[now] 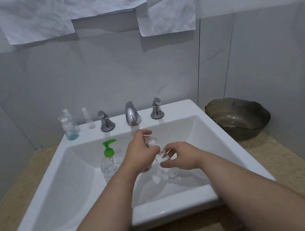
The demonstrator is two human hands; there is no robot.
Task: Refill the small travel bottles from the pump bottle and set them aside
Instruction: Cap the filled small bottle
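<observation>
You are looking down at one white sink (176,205) set in a speckled surface (276,157). Four small travel bottles are showing in all.

Three of them are standing upright on the back left ledge of the sink. They are a blue-bottomed bottle (71,131) with a little blue liquid low inside, a clear bottle (76,126) just behind it, and a thin bottle (88,120) just to their right.

The fourth one, the held bottle (154,145), is tilting over the middle of the basin. It is clear, and it is too see-through to tell if anything is inside. Your left grip (139,152) is curling round its top end. Your right grip (179,157) is pinching its lower end between thumb and fingers.

One pump bottle (109,166) is standing upright inside the basin, just left of your left grip. It is wearing a green pump top, and its body is clear. How full it is cannot be told.

One tap (133,115) is sitting at the back between two shiny knobs, the left handle (105,121) and the right handle (157,111). One dark glass bowl (243,126) is resting on the surface to the right of the sink. Three crumpled paper sheets (34,18) are hanging on the wall above.
</observation>
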